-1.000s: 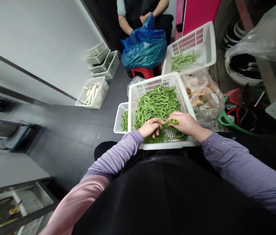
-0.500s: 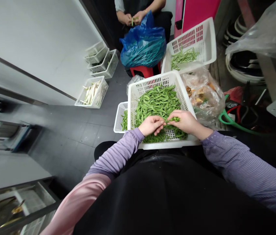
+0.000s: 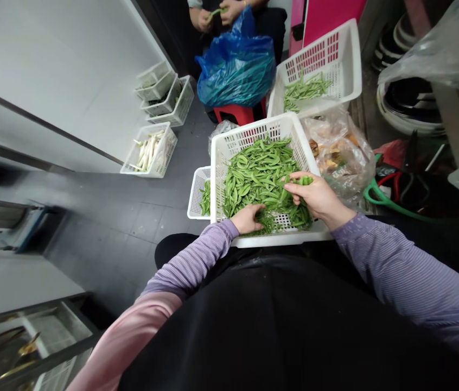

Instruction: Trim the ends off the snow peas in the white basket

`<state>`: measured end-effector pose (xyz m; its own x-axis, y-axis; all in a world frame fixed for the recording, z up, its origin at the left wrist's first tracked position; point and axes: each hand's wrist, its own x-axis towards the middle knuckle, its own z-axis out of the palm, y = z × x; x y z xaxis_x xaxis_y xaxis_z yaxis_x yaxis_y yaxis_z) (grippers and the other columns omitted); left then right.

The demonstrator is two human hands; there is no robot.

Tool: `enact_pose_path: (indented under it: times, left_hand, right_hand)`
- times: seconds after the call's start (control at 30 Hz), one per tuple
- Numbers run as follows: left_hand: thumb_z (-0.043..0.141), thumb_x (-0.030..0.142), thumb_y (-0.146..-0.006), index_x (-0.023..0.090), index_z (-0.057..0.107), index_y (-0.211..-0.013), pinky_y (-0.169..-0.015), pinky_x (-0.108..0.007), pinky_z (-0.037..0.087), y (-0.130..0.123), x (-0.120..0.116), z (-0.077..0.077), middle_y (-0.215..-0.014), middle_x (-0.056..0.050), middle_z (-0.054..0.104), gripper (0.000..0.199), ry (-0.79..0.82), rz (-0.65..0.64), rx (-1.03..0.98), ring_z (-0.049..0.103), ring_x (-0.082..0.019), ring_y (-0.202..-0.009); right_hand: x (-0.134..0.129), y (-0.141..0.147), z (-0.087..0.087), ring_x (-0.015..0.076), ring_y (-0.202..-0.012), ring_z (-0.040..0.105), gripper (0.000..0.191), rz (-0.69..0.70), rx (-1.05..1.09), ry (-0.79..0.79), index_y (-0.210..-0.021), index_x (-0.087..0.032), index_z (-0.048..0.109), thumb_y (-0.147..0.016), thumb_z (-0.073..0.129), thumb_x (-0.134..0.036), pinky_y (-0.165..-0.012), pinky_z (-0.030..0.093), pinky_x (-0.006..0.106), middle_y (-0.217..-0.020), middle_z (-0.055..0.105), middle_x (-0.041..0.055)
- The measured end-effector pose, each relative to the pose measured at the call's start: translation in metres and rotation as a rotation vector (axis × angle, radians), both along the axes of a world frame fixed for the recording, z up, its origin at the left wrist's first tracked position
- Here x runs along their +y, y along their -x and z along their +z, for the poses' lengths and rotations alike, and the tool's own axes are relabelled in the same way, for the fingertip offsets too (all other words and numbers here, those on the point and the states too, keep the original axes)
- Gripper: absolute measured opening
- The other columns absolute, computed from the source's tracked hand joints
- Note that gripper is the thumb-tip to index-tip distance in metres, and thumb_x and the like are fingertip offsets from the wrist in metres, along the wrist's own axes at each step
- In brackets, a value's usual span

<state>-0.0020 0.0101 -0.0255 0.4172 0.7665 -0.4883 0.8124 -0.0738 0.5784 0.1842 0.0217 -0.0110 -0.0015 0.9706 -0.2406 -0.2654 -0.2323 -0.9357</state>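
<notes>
Down at the bottom middle of the frame, your big white plastic basket (image 3: 268,130) seems to rest against your lap, heaped with green snap pea pods (image 3: 260,174). Your right hand (image 3: 314,195) is half closed, with a few pods pinched in its fingers (image 3: 294,184) above the heap. Your left hand (image 3: 247,219) lies palm down, fingers curled into darker leafy bits (image 3: 266,222) at the near end; can't tell if it has hold of anything. As for how far along you are: most of the pods sit in that main heap, with a thin layer in the far basket (image 3: 319,60) at the upper right and a small pile in the little basket (image 3: 199,200) tucked in at the left. Around you, grey tile floor (image 3: 132,228) runs left to a white wall panel (image 3: 50,81), with a basket of pale stalks (image 3: 150,152) on it. Up top, a co-worker's hands (image 3: 217,11) hold a pod above a blue plastic bag (image 3: 235,68).
</notes>
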Motion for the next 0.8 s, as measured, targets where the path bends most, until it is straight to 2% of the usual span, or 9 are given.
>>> enact_pose_path:
  times: [0.07, 0.13, 0.23, 0.33, 0.43, 0.53, 0.63, 0.7, 0.8]
  left_hand:
    - [0.051, 0.025, -0.077, 0.013, 0.047, -0.116, -0.06, -0.021, 0.048, -0.011, 0.002, 0.014, -0.093, -0.006, 0.059, 0.041, 0.072, 0.053, -0.193, 0.055, -0.007, -0.061]
    - [0.035, 0.026, -0.086, 0.011, 0.054, -0.103, -0.051, -0.019, 0.045, -0.021, 0.004, 0.025, -0.077, -0.004, 0.06, 0.03, 0.15, 0.047, -0.235, 0.052, -0.005, -0.051]
    - [0.037, 0.021, -0.083, 0.01, 0.06, -0.074, -0.052, -0.02, 0.042, -0.023, 0.008, 0.034, -0.058, -0.001, 0.055, 0.027, 0.055, -0.084, 0.025, 0.048, -0.007, -0.047]
    - [0.047, 0.016, -0.074, 0.013, 0.061, -0.061, -0.057, -0.022, 0.039, -0.014, 0.012, 0.038, -0.054, -0.002, 0.055, 0.02, -0.054, -0.272, 0.32, 0.049, -0.011, -0.053]
    - [0.049, 0.017, -0.071, 0.015, 0.062, -0.06, -0.054, -0.021, 0.036, -0.009, 0.015, 0.045, -0.052, 0.0, 0.054, 0.017, -0.079, -0.384, 0.343, 0.046, -0.011, -0.052]
    - [0.047, 0.021, -0.075, 0.014, 0.061, -0.061, -0.053, -0.02, 0.034, -0.015, 0.015, 0.052, -0.051, 0.002, 0.05, 0.021, -0.228, -0.303, 0.133, 0.043, -0.008, -0.051]
    - [0.04, 0.025, -0.081, 0.012, 0.058, -0.064, -0.057, -0.019, 0.037, -0.026, 0.014, 0.049, -0.055, 0.002, 0.05, 0.028, -0.362, -0.105, -0.139, 0.044, -0.007, -0.053]
    - [0.032, 0.026, -0.086, 0.011, 0.059, -0.073, -0.056, -0.018, 0.039, -0.035, 0.013, 0.038, -0.06, 0.0, 0.053, 0.033, -0.361, 0.001, -0.224, 0.046, -0.007, -0.054]
    - [0.025, 0.023, -0.089, 0.011, 0.058, -0.094, -0.06, -0.02, 0.043, -0.044, 0.011, 0.011, -0.075, -0.003, 0.058, 0.035, -0.254, -0.092, -0.051, 0.053, -0.008, -0.062]
  right_hand:
    - [0.002, -0.001, -0.004, 0.0063, -0.034, 0.038, 0.042, 0.042, -0.108, -0.002, -0.084, -0.018, 0.057, -0.051, 0.074, -0.037, -0.035, 0.032, 0.021, -0.048, 0.049, -0.0076]
    - [0.004, -0.004, -0.008, 0.0089, -0.037, 0.041, 0.034, 0.11, -0.346, -0.041, -0.086, -0.018, 0.06, -0.059, 0.069, -0.036, -0.039, 0.034, 0.024, -0.046, 0.047, -0.0065]
    - [0.004, -0.013, -0.013, 0.0163, -0.049, 0.051, 0.01, 0.281, -0.914, -0.14, -0.068, -0.017, 0.063, -0.06, 0.069, -0.02, -0.05, 0.038, 0.029, -0.047, 0.049, -0.0002]
    - [-0.001, -0.015, -0.014, 0.0211, -0.063, 0.058, 0.01, 0.451, -1.262, -0.276, -0.057, -0.017, 0.063, -0.061, 0.064, -0.009, -0.057, 0.039, 0.031, -0.061, 0.057, 0.0084]
    - [-0.004, -0.008, -0.01, 0.0187, -0.073, 0.059, 0.01, 0.603, -1.145, -0.575, -0.073, -0.022, 0.068, -0.068, 0.062, -0.017, -0.06, 0.041, 0.028, -0.087, 0.063, 0.0079]
    - [-0.001, -0.004, -0.005, 0.018, -0.073, 0.058, 0.01, 0.607, -0.96, -0.657, -0.075, -0.023, 0.069, -0.068, 0.063, -0.025, -0.064, 0.042, 0.028, -0.082, 0.063, 0.0043]
    - [0.001, -0.004, 0.0, 0.0174, -0.068, 0.057, 0.008, 0.397, -0.759, -0.507, -0.067, -0.021, 0.066, -0.064, 0.066, -0.028, -0.065, 0.043, 0.03, -0.07, 0.062, 0.0019]
    - [0.001, -0.005, 0.002, 0.0139, -0.055, 0.052, 0.014, 0.259, -0.511, -0.336, -0.066, -0.02, 0.062, -0.061, 0.068, -0.032, -0.054, 0.041, 0.027, -0.058, 0.057, -0.0011]
    - [0.005, -0.013, 0.004, 0.0084, -0.04, 0.038, 0.024, 0.038, -0.05, -0.114, -0.065, -0.02, 0.054, -0.058, 0.069, -0.037, -0.04, 0.031, 0.023, -0.045, 0.043, -0.0065]
